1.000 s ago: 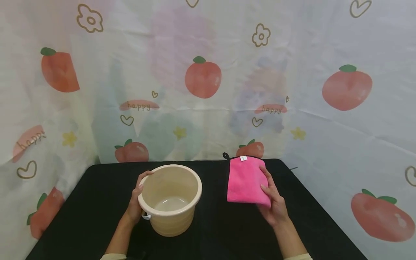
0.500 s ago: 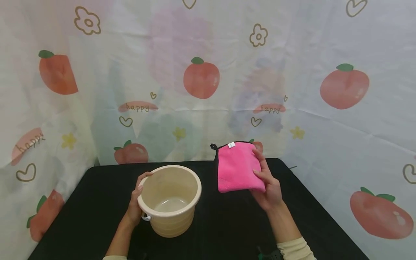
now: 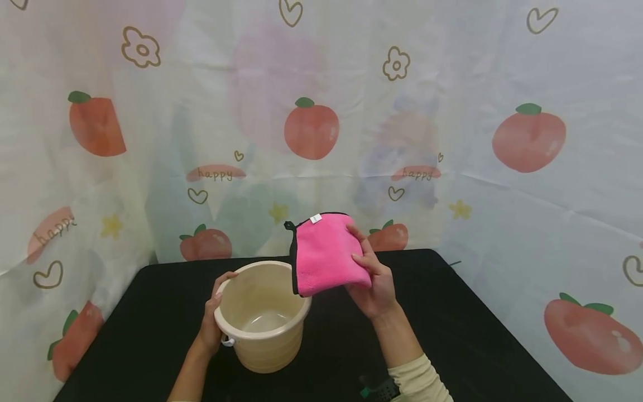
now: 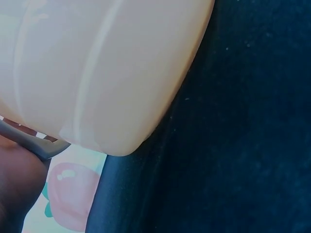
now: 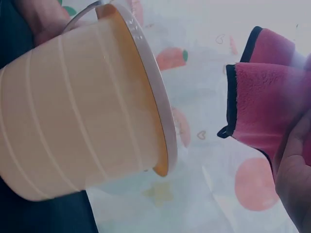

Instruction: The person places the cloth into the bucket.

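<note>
A cream plastic bucket stands on the black table, and nothing lies on the part of its floor that shows. My left hand grips its rim from the left side, fingers hooked over the edge. In the left wrist view the ribbed bucket wall fills the upper left. My right hand pinches a folded pink cleaning cloth with black edging, a hanging loop and a white tag. The cloth is held up at the bucket's right rim, covering part of that rim in the head view. In the right wrist view the cloth is apart from the bucket.
The black table runs back to a fabric backdrop printed with peaches, hearts and flowers. This fabric rises on the left, back and right. A grey bucket handle hangs at the bucket's side near my left hand.
My right hand has lifted the pink cloth and carried it left, from beside the bucket to its right rim. The left hand and the bucket have stayed in place.
</note>
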